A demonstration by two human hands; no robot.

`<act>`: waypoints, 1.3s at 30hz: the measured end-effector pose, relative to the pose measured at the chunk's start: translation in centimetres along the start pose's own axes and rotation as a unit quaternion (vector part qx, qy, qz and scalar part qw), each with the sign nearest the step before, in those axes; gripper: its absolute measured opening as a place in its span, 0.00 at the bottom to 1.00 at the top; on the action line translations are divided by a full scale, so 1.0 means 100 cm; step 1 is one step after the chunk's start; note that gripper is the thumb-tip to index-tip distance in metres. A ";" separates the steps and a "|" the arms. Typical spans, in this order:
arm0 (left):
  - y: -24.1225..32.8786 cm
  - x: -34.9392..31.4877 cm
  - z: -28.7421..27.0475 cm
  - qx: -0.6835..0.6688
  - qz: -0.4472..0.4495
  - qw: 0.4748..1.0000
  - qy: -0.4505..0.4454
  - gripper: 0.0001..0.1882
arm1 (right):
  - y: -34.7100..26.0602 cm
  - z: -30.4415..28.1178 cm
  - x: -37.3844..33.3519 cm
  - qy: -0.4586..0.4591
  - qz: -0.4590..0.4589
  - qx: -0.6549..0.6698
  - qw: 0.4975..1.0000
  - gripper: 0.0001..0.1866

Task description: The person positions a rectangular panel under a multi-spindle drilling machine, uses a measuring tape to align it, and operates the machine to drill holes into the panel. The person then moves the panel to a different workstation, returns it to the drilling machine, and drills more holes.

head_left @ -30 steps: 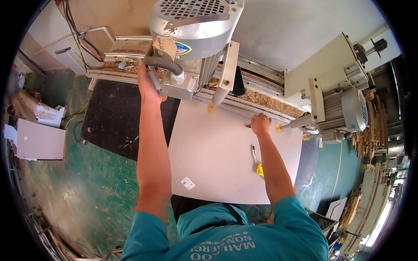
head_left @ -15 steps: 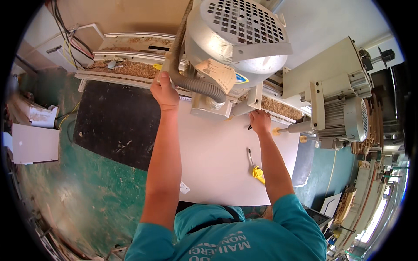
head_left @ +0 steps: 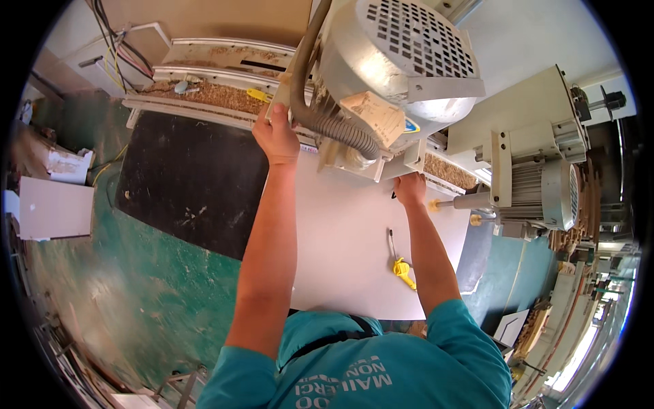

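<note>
I have the pale board flat on the black desk, spreading from below the motor unit toward the teal shirt. My right grip is the nearer one, at the board's far side; from it the board lies leftward and back toward the wearer. What counts most, I judge, is that far edge — it runs left to right, and the long axis seems to follow it, pointing neither way. The right grip is curled closed on a dark slim thing, whose tip shows at its left. My left grip is half curled beside the pale bracket — whether it has hold of anything, I cannot tell
</note>
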State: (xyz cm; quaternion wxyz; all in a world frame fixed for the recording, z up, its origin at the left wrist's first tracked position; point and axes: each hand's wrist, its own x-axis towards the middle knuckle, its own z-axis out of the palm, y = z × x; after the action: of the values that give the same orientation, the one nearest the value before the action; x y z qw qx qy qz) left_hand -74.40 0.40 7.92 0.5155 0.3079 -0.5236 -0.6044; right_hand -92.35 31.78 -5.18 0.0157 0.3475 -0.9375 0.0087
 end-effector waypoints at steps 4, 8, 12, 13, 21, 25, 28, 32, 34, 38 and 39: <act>-0.007 0.002 -0.013 -0.196 -0.144 0.969 -0.039 0.25 | 0.002 0.003 -0.005 0.026 0.001 0.017 1.000 0.07; -0.002 -0.007 -0.022 -0.224 -0.110 0.964 -0.091 0.40 | 0.000 0.000 0.004 -0.034 -0.003 0.004 0.999 0.07; 0.018 0.016 -0.056 0.004 -0.059 0.926 -0.372 0.46 | 0.012 0.000 0.002 -0.031 0.003 -0.023 0.999 0.11; 0.015 0.016 -0.054 0.011 -0.050 0.943 -0.329 0.45 | 0.009 -0.001 0.004 -0.029 0.001 -0.018 0.999 0.12; -0.011 -0.017 -0.082 0.043 -0.138 0.940 -0.310 0.39 | 0.029 0.021 0.010 0.059 -0.015 -0.041 0.997 0.19; -0.064 -0.061 -0.182 0.356 -0.065 0.861 -0.357 0.33 | 0.014 0.002 0.018 -0.069 0.017 0.011 0.997 0.15; -0.076 -0.118 -0.225 0.510 0.039 0.765 -0.392 0.33 | 0.009 -0.009 0.015 -0.085 0.010 0.013 0.996 0.12; -0.092 -0.158 -0.248 0.550 0.112 0.750 -0.349 0.31 | -0.001 -0.014 0.013 -0.101 0.034 0.002 0.994 0.11; -0.093 -0.160 -0.246 0.547 0.122 0.755 -0.340 0.31 | 0.001 -0.013 0.011 -0.087 0.030 -0.006 0.996 0.11; -0.095 -0.158 -0.247 0.549 0.122 0.756 -0.336 0.30 | 0.007 -0.004 0.010 -0.065 0.021 -0.004 0.998 0.10; -0.095 -0.158 -0.246 0.550 0.123 0.755 -0.335 0.30 | 0.006 -0.004 0.011 -0.062 0.019 -0.002 0.998 0.10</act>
State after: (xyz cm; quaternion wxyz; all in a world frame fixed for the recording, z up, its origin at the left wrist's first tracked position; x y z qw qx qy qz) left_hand -50.40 6.82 -10.24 0.1193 0.2493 -0.9382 -0.2083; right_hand -93.55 31.59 -4.73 -0.0414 0.3291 -0.9433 -0.0148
